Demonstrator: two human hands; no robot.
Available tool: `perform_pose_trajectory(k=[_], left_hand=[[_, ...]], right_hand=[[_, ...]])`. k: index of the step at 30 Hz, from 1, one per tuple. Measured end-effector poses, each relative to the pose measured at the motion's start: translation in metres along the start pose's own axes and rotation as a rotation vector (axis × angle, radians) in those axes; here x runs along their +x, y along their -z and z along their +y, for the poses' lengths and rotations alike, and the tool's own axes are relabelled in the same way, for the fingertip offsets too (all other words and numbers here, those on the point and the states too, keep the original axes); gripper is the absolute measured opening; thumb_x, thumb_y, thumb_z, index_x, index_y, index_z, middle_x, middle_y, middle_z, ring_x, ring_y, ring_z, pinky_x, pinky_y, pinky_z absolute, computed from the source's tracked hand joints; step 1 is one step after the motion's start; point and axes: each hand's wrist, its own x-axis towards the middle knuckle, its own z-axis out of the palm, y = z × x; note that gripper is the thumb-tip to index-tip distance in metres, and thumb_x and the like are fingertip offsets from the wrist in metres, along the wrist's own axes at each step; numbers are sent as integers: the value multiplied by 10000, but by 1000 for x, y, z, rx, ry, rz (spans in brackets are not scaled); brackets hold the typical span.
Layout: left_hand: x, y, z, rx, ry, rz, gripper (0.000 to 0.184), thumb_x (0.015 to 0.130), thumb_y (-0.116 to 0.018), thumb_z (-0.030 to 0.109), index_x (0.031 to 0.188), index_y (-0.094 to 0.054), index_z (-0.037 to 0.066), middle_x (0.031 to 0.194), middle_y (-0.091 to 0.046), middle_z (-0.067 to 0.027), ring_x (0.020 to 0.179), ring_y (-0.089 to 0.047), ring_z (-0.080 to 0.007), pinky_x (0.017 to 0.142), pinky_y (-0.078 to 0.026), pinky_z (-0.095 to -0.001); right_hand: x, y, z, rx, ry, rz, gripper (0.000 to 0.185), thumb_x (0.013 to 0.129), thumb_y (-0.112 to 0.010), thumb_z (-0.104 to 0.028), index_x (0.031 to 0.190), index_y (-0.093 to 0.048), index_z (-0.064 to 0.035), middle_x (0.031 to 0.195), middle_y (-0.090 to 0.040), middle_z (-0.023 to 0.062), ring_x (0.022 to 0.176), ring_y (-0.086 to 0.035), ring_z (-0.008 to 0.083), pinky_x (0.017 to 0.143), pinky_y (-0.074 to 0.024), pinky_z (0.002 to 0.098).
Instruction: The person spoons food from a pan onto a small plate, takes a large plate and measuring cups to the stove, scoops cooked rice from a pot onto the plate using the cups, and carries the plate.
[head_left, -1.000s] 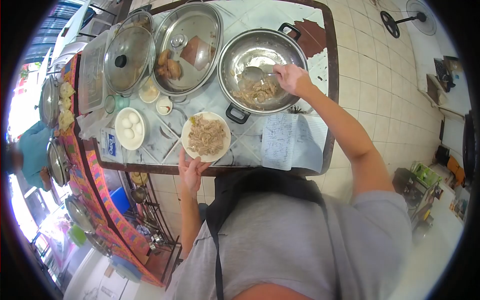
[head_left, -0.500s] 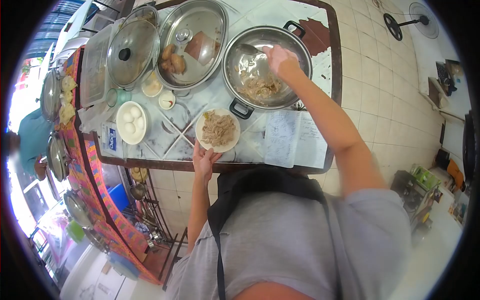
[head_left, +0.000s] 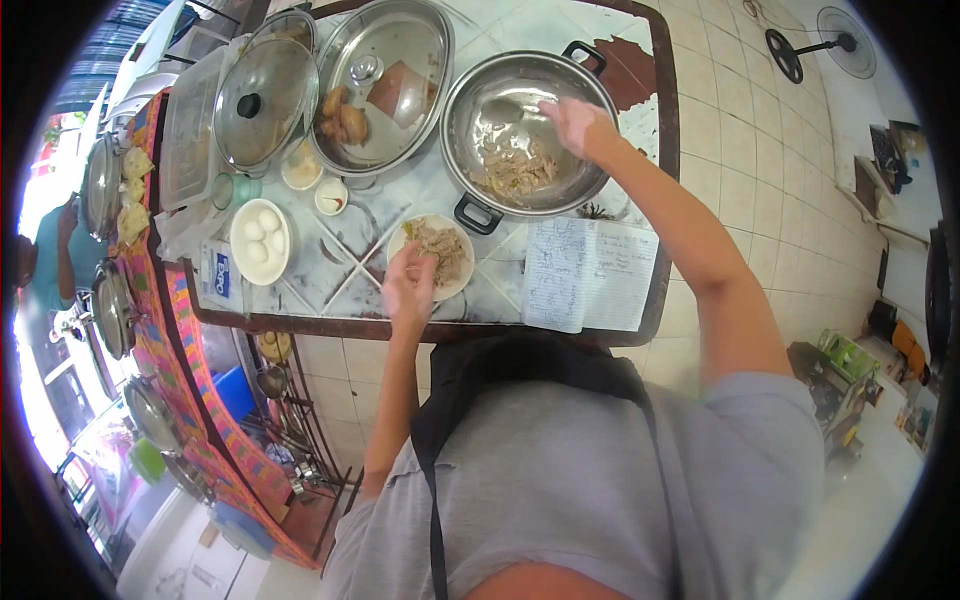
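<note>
My right hand (head_left: pixel 580 127) is closed on the handle of a metal spoon (head_left: pixel 502 111), whose bowl is inside the wide steel pan (head_left: pixel 465 85). Shredded food (head_left: pixel 518 170) lies in the pan's near part. My left hand (head_left: pixel 410 288) is over the left side of a small white plate (head_left: pixel 456 287) of shredded meat (head_left: pixel 443 250). Its fingertips are bent together at the meat; whether they hold any is too small to tell. An open notebook (head_left: pixel 590 275) with handwriting lies right of the plate.
A white bowl of eggs (head_left: pixel 261 276), small cups (head_left: pixel 331 196) and a glass (head_left: pixel 223 188) stand at the left. Behind them are a glass-lidded pot (head_left: pixel 262 115) and an oval pan (head_left: pixel 443 40) with browned pieces. Another person (head_left: pixel 50 250) is at the far left.
My left hand has moved from the plate's near rim up over the meat, its fingers drawn together. The spoon and my right hand shifted inside the pan, first away from me, then slightly back.
</note>
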Motion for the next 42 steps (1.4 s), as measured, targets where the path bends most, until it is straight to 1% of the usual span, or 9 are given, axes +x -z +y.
perform_pose_trajectory(k=[4, 10, 12, 14, 23, 25, 30, 40, 42], left_hand=[[20, -28, 32, -127, -25, -168, 404, 854, -677, 177, 1210, -559, 24, 876, -652, -95, 671, -651, -145, 580, -500, -265], [32, -50, 57, -263, 38, -253, 425, 865, -650, 105, 1249, -502, -5, 889, -656, -126, 698, -663, -157, 609, -542, -268], [35, -51, 60, -319, 77, -277, 424, 869, -639, 81, 1254, -490, -14, 887, -656, -133, 701, -663, -165, 625, -557, -270], [37, -51, 58, -347, 108, -312, 433, 876, -637, 77, 1268, -473, -11, 774, -620, -69, 684, -651, -148, 608, -521, -241], [40, -51, 58, -404, 193, -287, 376, 860, -658, 62, 1135, -431, -54, 802, -634, -109, 687, -665, -187, 610, -543, -261], [41, -51, 59, -400, 191, -292, 378, 857, -661, 64, 1131, -431, -56, 812, -638, -115, 687, -665, -191, 611, -544, -264], [39, -46, 60, -426, 179, -311, 385, 858, -667, 88, 1143, -447, -50, 848, -651, -136, 692, -664, -187, 612, -546, -267], [2, 42, 16, -246, 110, 89, 321, 878, -643, 123, 1139, -525, -22, 879, -665, -129, 672, -641, -145, 575, -518, -246], [-17, 59, 0, -240, 156, 154, 312, 881, -641, 123, 1136, -531, -18, 886, -664, -120, 668, -635, -137, 573, -512, -239]], right_hand=[[-21, -11, 26, -24, 390, 75, 252, 938, -402, -185, 1074, -612, -215, 837, -605, 150, 814, -619, 353, 722, -504, 452], [-51, 17, 50, -205, 153, 201, 200, 905, -419, -192, 996, -597, -178, 870, -631, 179, 851, -626, 376, 751, -506, 481], [-57, 19, 40, -138, -52, -208, 221, 872, -428, -173, 1026, -585, -160, 914, -638, 195, 900, -630, 383, 782, -503, 492], [-61, 5, 29, -93, -55, -258, 243, 850, -426, -150, 1043, -574, -152, 954, -642, 212, 928, -629, 393, 807, -500, 486], [-24, -72, 4, 240, 129, -244, 316, 828, -503, -248, 1092, -593, -100, 1001, -657, 170, 914, -632, 369, 804, -509, 417], [-7, -85, 6, 547, 17, -253, 256, 817, -552, -218, 1035, -608, -94, 771, -647, 97, 738, -644, 224, 673, -490, 333], [4, -76, 11, 826, -124, -320, 295, 794, -585, -323, 997, -660, -123, 880, -683, 68, 766, -649, 159, 720, -501, 305], [-1, -34, 26, 621, -107, -187, 234, 796, -623, -272, 974, -659, -125, 707, -610, 30, 650, -560, 109, 621, -444, 268], [-7, -23, 23, 510, -79, -219, 297, 772, -591, -356, 981, -676, -162, 777, -682, 41, 767, -656, 179, 756, -494, 300]])
